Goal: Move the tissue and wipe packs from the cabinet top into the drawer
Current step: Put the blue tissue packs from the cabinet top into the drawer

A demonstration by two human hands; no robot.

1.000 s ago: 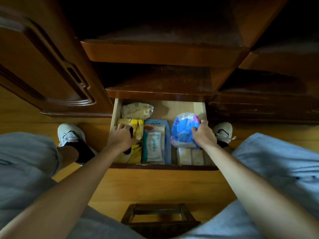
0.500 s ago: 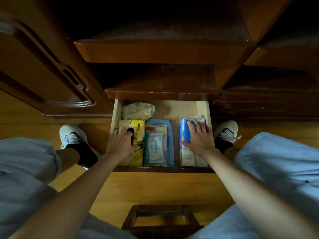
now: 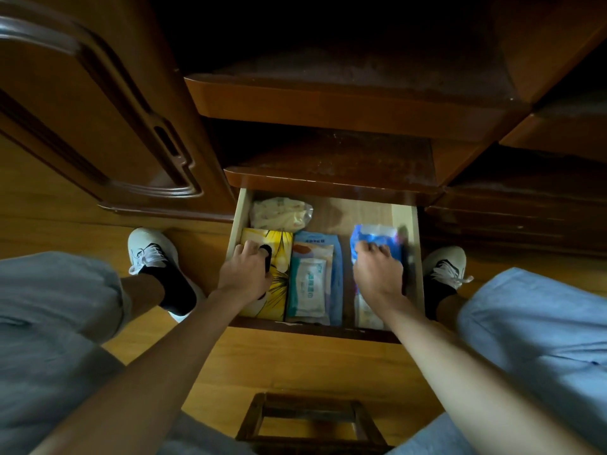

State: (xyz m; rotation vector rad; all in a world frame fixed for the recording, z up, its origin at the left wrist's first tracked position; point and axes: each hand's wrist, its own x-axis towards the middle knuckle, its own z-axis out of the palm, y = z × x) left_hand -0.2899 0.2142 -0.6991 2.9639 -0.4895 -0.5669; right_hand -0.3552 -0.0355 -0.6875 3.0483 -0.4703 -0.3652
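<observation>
Open pale-wood drawer (image 3: pixel 404 224), pulled out beneath the dark cabinet top (image 3: pixel 331 162). Rear left corner: crumpled cream plastic pack (image 3: pixel 281 213). In front of it, against the left wall, a flat yellow tissue box (image 3: pixel 279 257) with dark leaf print and black oval slot. Centre: blue-edged white wipe pack (image 3: pixel 312 280), lying flat, lengthwise. Right: blue-and-white plastic pack (image 3: pixel 374 238) lying on small pale packs (image 3: pixel 368 311), near the right wall.

Yellow floral tissue box (image 3: pixel 279 257), blue pack (image 3: pixel 377 239), white sneakers (image 3: pixel 149 249).
</observation>
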